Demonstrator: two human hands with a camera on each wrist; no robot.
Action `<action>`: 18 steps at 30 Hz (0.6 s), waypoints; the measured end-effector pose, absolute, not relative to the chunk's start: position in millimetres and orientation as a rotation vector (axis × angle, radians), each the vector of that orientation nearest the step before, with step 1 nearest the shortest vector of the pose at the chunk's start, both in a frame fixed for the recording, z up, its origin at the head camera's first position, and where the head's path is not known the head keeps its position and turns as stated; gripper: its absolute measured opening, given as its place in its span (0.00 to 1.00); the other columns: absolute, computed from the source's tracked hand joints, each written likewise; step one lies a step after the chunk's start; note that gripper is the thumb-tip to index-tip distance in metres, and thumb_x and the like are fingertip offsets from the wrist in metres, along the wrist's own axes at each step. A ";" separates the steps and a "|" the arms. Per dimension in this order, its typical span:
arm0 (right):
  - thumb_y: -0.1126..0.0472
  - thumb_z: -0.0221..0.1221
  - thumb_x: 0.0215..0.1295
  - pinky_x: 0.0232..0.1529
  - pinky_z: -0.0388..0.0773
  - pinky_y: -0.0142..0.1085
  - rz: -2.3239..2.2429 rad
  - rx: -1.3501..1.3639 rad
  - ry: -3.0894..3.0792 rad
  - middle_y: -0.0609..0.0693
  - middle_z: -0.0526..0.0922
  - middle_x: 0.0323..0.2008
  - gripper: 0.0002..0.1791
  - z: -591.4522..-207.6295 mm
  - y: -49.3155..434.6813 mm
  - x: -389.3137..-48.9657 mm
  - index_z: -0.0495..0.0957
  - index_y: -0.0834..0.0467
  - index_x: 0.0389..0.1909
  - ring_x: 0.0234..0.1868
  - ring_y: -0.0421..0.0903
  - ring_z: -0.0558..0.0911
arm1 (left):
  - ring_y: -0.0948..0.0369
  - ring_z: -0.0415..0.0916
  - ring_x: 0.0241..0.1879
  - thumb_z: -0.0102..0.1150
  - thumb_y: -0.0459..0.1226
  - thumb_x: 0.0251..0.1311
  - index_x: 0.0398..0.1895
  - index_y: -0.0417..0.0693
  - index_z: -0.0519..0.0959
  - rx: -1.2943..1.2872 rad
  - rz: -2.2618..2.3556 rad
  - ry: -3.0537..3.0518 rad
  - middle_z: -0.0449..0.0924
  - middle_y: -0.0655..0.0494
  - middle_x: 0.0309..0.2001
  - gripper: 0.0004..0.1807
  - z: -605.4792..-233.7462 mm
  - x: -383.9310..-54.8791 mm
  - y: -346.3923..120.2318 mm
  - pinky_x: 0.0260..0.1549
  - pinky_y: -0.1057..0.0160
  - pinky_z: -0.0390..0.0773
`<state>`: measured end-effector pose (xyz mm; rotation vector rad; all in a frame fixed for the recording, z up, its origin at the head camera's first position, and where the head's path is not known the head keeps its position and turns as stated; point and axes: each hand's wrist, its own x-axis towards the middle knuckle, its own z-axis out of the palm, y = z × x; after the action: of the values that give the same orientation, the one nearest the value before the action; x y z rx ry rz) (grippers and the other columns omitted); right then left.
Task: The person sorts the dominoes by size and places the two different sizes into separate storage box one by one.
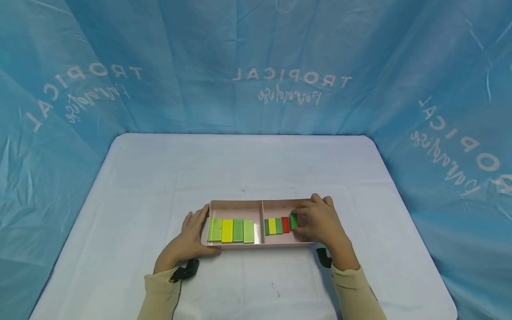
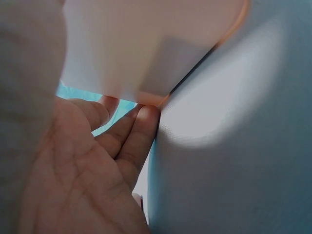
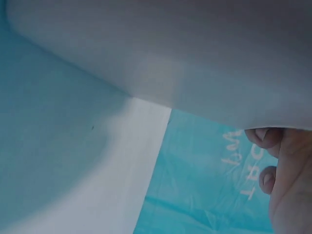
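Note:
A shallow pale pink box (image 1: 236,210) with one divider lies on the table. My left hand (image 1: 190,238) grips its left end, thumb along the front wall; in the left wrist view the fingertips (image 2: 147,116) touch the box near a corner. Over the right compartment, my right hand (image 1: 322,222) pinches a small green block (image 1: 294,221), partly covered by the fingers. Left of it, a red block (image 1: 285,225) stands in a row with small green and yellow ones. Larger green blocks and a yellow block (image 1: 227,230) line the left compartment. The right wrist view shows mostly box wall (image 3: 195,63).
A white cloth (image 1: 240,169) covers the table. Blue printed curtains (image 1: 292,44) hang behind it and at both sides. Dark wrist-worn devices show at the left wrist (image 1: 186,270) and the right wrist (image 1: 323,258).

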<state>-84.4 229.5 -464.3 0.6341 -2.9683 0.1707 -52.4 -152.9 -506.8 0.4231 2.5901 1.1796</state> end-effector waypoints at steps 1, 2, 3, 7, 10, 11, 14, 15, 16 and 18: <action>0.47 0.80 0.36 0.41 0.61 0.44 0.161 0.637 -2.968 0.39 0.88 0.44 0.22 -464.6 228.8 -84.5 0.90 0.42 0.38 0.37 0.42 0.68 | 0.42 0.48 0.77 0.82 0.50 0.37 0.80 0.35 0.43 0.423 1.181 2.588 0.52 0.39 0.79 0.73 -506.6 -52.7 -152.9 0.75 0.39 0.31; 0.48 0.80 0.36 0.42 0.61 0.45 0.157 0.641 -2.967 0.38 0.88 0.43 0.21 -464.9 228.2 -84.6 0.90 0.42 0.38 0.37 0.42 0.68 | 0.42 0.48 0.77 0.82 0.50 0.37 0.80 0.35 0.43 0.424 1.182 2.586 0.52 0.39 0.79 0.73 -506.4 -52.8 -152.9 0.75 0.39 0.31; 0.48 0.80 0.37 0.43 0.61 0.46 0.149 0.644 -2.968 0.38 0.88 0.43 0.21 -465.3 227.6 -84.8 0.90 0.41 0.38 0.38 0.42 0.68 | 0.42 0.48 0.77 0.82 0.50 0.37 0.80 0.35 0.43 0.425 1.182 2.584 0.51 0.39 0.79 0.73 -506.4 -53.0 -153.0 0.75 0.39 0.31; 0.49 0.76 0.38 0.46 0.61 0.50 0.134 0.676 -2.971 0.38 0.87 0.42 0.20 -465.6 225.1 -85.1 0.90 0.41 0.39 0.40 0.43 0.69 | 0.42 0.48 0.77 0.82 0.50 0.37 0.80 0.36 0.42 0.429 1.184 2.585 0.51 0.39 0.79 0.73 -506.7 -53.6 -153.3 0.75 0.39 0.30; 0.50 0.75 0.38 0.47 0.61 0.51 0.114 0.688 -2.970 0.38 0.87 0.42 0.20 -465.4 223.9 -86.0 0.90 0.42 0.39 0.40 0.44 0.69 | 0.43 0.48 0.77 0.82 0.50 0.37 0.80 0.37 0.42 0.429 1.190 2.589 0.51 0.40 0.79 0.72 -507.1 -54.0 -153.3 0.75 0.39 0.31; 0.50 0.75 0.38 0.47 0.61 0.52 0.109 0.688 -2.971 0.38 0.87 0.42 0.20 -465.3 223.6 -86.2 0.90 0.41 0.39 0.40 0.44 0.69 | 0.43 0.48 0.77 0.82 0.50 0.37 0.80 0.37 0.42 0.431 1.191 2.591 0.51 0.40 0.79 0.72 -507.4 -54.1 -153.3 0.75 0.39 0.31; 0.51 0.75 0.37 0.48 0.61 0.52 0.108 0.679 -2.979 0.37 0.87 0.41 0.21 -465.2 223.5 -86.4 0.90 0.41 0.39 0.40 0.44 0.68 | 0.43 0.48 0.77 0.82 0.50 0.37 0.80 0.37 0.43 0.434 1.198 2.587 0.51 0.40 0.79 0.72 -507.6 -53.9 -153.2 0.75 0.38 0.31; 0.51 0.76 0.37 0.48 0.60 0.52 0.110 0.678 -2.984 0.37 0.87 0.41 0.21 -465.4 223.5 -86.3 0.90 0.41 0.39 0.39 0.44 0.68 | 0.43 0.48 0.77 0.82 0.50 0.37 0.80 0.36 0.43 0.435 1.198 2.585 0.51 0.40 0.79 0.72 -507.6 -53.8 -153.3 0.75 0.38 0.31; 0.50 0.76 0.36 0.48 0.60 0.52 0.113 0.678 -2.988 0.37 0.87 0.41 0.21 -465.6 223.5 -86.2 0.90 0.41 0.39 0.39 0.44 0.68 | 0.43 0.48 0.77 0.82 0.50 0.37 0.80 0.36 0.43 0.435 1.200 2.583 0.51 0.39 0.78 0.72 -507.6 -53.7 -153.3 0.75 0.38 0.31; 0.51 0.76 0.36 0.48 0.60 0.52 0.121 0.675 -2.994 0.37 0.87 0.41 0.21 -466.0 223.4 -85.6 0.90 0.41 0.40 0.39 0.44 0.68 | 0.43 0.48 0.77 0.82 0.50 0.37 0.80 0.35 0.43 0.435 1.194 2.584 0.52 0.39 0.78 0.73 -507.7 -53.7 -153.2 0.75 0.38 0.31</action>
<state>-85.6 223.4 -466.0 0.6750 -2.9938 0.1215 -53.7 -153.2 -507.7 0.4352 2.5839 1.1941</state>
